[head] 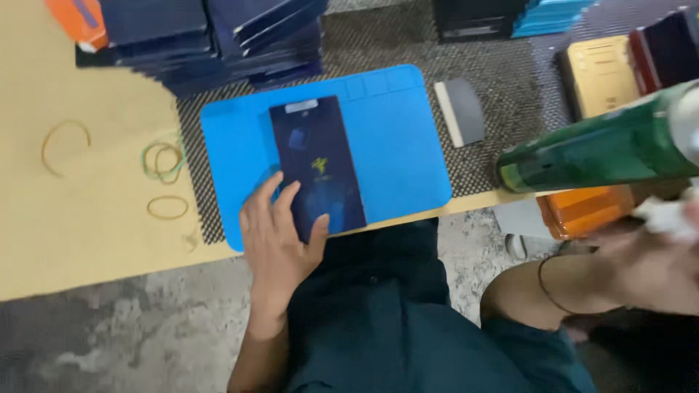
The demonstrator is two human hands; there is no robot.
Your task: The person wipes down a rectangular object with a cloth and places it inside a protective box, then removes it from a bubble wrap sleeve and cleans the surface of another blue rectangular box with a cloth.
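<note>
the left hand [279, 240] lies flat, fingers spread, pressing the near end of a dark blue glossy rectangular panel [317, 161] that rests on a bright blue rubber mat [397, 145]. the right hand [655, 251] is blurred at the edge; its grip cannot be told, just beneath a dark green bottle [597, 154].

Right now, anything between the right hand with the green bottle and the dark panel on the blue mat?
Nothing visible. The left hand rests on the dark panel's near end, fingers on its lower edge. The right hand, blurred, holds the green bottle off to the side; only bare blue mat lies between.
</note>
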